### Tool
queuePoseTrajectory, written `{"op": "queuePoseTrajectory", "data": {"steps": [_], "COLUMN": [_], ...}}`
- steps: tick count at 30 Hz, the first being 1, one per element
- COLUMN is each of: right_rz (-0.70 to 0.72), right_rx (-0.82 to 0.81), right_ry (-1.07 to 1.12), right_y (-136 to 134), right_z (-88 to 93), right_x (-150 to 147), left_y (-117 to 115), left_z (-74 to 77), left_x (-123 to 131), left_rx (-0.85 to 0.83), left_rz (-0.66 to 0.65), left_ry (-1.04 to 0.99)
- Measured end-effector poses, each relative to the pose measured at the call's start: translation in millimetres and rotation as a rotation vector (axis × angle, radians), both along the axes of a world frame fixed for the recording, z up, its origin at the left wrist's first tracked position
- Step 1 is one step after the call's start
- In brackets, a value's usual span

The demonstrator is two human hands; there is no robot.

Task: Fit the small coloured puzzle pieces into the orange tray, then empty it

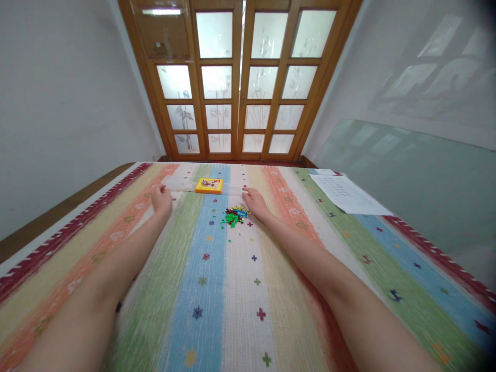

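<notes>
My left hand [161,200] is closed on the near left edge of a translucent plastic piece [179,183]. My right hand [254,201] pinches the right end of translucent plastic [233,191]. Whether both ends belong to one piece I cannot tell. Between the hands sits a small yellow box [209,186] with a printed picture on top, apart from the fingers of both. Nearer to me, just left of my right wrist, is a loose pile of tiny building bricks [234,217], green, blue, yellow and dark red, with a few scattered around it.
A striped, patterned cloth [211,310] covers the table. Printed white paper sheets [344,194] lie at the right edge. Leaning at the right wall is a pale glass-like panel [403,181]. Wooden glazed doors [238,82] stand behind the table.
</notes>
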State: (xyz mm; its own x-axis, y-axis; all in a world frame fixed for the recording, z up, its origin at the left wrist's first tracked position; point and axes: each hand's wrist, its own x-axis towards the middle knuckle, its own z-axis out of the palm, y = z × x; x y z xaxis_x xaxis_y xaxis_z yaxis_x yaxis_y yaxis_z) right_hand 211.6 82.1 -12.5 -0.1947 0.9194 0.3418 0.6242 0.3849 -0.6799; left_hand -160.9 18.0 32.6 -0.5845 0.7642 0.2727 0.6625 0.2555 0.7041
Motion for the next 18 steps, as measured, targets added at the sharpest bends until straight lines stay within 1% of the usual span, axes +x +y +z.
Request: {"op": "queuePoseTrajectory", "data": {"steps": [2, 4, 6, 7, 8, 10, 12, 15, 18], "right_rz": [0.024, 0.061, 0.083, 0.092, 0.100, 0.119, 0.129, 0.123, 0.163], "right_rx": [-0.025, -0.043, -0.068, -0.082, -0.091, -0.097, -0.092, -0.092, -0.088], "right_ry": [0.082, 0.141, 0.207, 0.237, 0.262, 0.293, 0.303, 0.296, 0.289], "right_y": [-6.9, -14.4, -21.2, -23.9, -26.1, -28.5, -29.1, -29.4, -31.4], "right_z": [-2.5, -5.8, -9.2, -10.9, -12.3, -14.4, -15.0, -13.4, -10.9], "right_x": [19.8, 35.5, 44.6, 46.6, 47.2, 45.9, 43.6, 41.6, 38.4], "left_y": [-2.2, -10.0, -23.6, -31.8, -40.4, -56.5, -68.5, -75.3, -69.4], "left_z": [-11.6, -22.9, -31.5, -34.4, -36.5, -39.0, -40.6, -43.3, -44.3], "left_x": [22.5, 53.5, 88.4, 105.6, 121.7, 148.6, 166.9, 180.3, 183.7], "left_rx": [-0.017, -0.057, -0.119, -0.140, -0.145, -0.147, -0.143, -0.123, -0.107], "left_rz": [-0.149, -0.315, -0.643, -0.758, -0.816, -0.896, -0.947, -0.935, -0.904], "left_ry": [0.020, 0.030, 0.135, 0.191, 0.235, 0.310, 0.389, 0.473, 0.496]}}
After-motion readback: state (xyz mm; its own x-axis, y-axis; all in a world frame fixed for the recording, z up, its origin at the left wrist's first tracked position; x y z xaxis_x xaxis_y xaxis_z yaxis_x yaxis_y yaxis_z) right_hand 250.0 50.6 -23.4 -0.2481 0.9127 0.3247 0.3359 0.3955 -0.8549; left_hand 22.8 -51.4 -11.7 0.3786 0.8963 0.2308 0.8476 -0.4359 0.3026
